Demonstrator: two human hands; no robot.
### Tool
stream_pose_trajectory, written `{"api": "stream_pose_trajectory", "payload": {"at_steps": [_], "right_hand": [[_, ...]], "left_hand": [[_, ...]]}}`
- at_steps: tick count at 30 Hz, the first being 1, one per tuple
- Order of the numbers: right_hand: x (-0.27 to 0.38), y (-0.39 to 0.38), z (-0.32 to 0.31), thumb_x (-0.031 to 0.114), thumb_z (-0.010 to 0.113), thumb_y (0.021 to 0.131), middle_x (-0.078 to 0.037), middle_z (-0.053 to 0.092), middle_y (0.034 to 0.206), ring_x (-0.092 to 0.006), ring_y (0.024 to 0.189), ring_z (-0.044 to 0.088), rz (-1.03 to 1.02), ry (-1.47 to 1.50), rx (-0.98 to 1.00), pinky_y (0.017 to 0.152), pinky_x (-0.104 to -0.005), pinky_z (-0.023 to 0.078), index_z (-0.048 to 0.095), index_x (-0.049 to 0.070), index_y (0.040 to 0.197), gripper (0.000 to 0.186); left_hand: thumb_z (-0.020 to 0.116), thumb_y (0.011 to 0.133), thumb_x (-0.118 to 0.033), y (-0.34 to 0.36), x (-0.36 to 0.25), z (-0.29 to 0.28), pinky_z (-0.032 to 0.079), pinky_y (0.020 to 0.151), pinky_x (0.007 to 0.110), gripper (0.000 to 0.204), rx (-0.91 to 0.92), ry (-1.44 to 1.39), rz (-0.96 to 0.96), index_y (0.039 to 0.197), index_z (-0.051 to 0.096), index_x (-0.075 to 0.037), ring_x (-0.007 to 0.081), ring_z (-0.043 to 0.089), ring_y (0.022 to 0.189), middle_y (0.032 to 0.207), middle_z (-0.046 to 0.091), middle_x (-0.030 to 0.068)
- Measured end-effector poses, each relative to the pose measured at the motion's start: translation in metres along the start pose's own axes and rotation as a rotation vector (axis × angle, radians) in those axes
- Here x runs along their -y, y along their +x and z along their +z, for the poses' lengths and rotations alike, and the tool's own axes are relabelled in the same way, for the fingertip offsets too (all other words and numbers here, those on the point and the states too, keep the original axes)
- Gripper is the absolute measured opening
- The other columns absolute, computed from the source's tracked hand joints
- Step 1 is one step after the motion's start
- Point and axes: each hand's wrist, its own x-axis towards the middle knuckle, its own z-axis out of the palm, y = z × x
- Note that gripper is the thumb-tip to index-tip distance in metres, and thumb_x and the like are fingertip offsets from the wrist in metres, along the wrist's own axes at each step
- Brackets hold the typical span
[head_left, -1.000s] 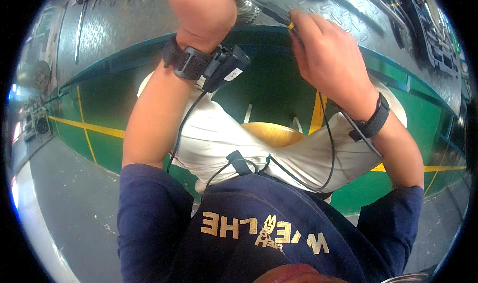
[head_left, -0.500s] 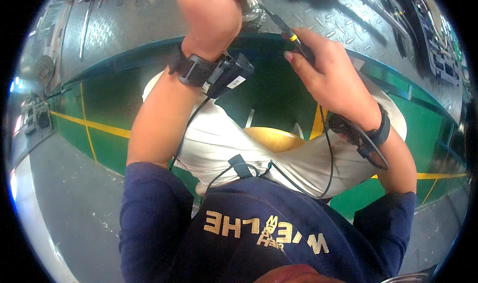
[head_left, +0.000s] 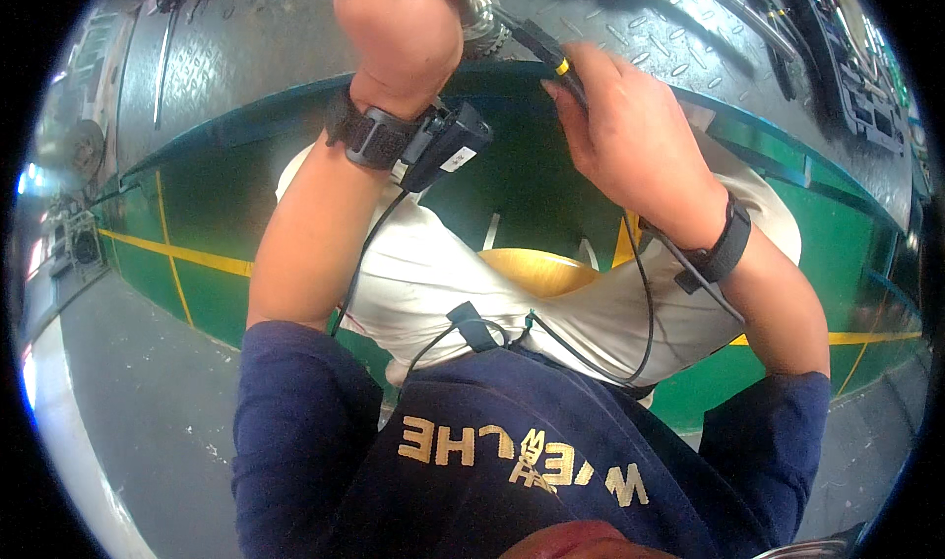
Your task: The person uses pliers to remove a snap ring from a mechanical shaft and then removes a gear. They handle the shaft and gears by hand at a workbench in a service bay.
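Note:
At the top edge of the head view, my left hand (head_left: 399, 32) is closed, its curled fingers partly cut off by the frame. They rest against a round silver metal part with a toothed rim (head_left: 484, 30), which stands over the bench's near edge. My right hand (head_left: 630, 131) is wrapped round a slim black-handled hand tool (head_left: 537, 41) with a yellow band. The tool slants up and left, its tip at the metal part; whether it touches is too small to tell. The right fingertips are partly hidden behind the hand.
The steel bench top (head_left: 266, 47) has a raised tread pattern. A thin metal rod (head_left: 165, 67) lies at the left, a long bar (head_left: 743, 18) at the right beside a dark tool case (head_left: 866, 116). Black cables (head_left: 645, 303) hang from my wrist straps across my lap.
Both hands have shifted slightly left, together with the metal part and the tool. My right hand has rolled over, showing more of its back.

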Motion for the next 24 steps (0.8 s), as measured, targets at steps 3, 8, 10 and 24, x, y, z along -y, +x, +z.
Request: {"api": "stream_pose_trajectory", "payload": {"at_steps": [3,8,10,24], "right_hand": [[-0.009,0.000,0.002,0.014,0.066,0.090,-0.019,0.065,0.085,-0.0427,0.075,0.067,-0.086,-0.160,-0.139,0.063,-0.0510,0.054,0.056,0.003,0.097,0.016],[-0.022,-0.001,0.004,0.014,0.069,0.085,-0.017,0.064,0.085,-0.0409,0.074,0.067,-0.137,-0.175,-0.154,0.064,-0.0513,0.054,0.056,0.005,0.096,0.020],[-0.015,-0.004,0.002,0.014,0.069,0.084,-0.017,0.065,0.087,-0.0418,0.075,0.066,-0.078,-0.097,-0.137,0.065,-0.0510,0.054,0.055,0.004,0.094,0.019],[-0.008,0.005,-0.013,0.018,0.065,0.090,0.001,0.062,0.083,-0.0091,0.072,0.055,0.519,1.146,0.502,0.065,-0.0269,0.045,0.068,-0.001,0.113,0.030]], "left_hand": [[0.036,0.111,-0.055,-0.002,-0.001,0.008,0.025,0.050,0.025,0.056,-0.041,-0.001,0.003,0.074,0.037,-0.014,0.0080,0.027,0.052,0.060,0.029,-0.0045],[0.036,0.111,-0.054,0.000,-0.003,-0.002,0.028,0.054,0.025,0.054,0.039,0.062,0.031,0.076,0.038,-0.013,0.0095,0.029,0.055,0.062,0.031,-0.0031],[0.035,0.112,-0.053,-0.003,-0.001,-0.006,0.030,0.056,0.026,0.054,0.003,0.002,-0.010,0.076,0.038,-0.012,0.0103,0.030,0.056,0.063,0.032,-0.0029],[0.037,0.112,-0.050,0.000,-0.014,-0.009,0.042,0.065,0.028,0.053,0.098,0.029,-0.142,0.080,0.048,-0.008,0.0129,0.044,0.063,0.069,0.042,0.0008]]}}
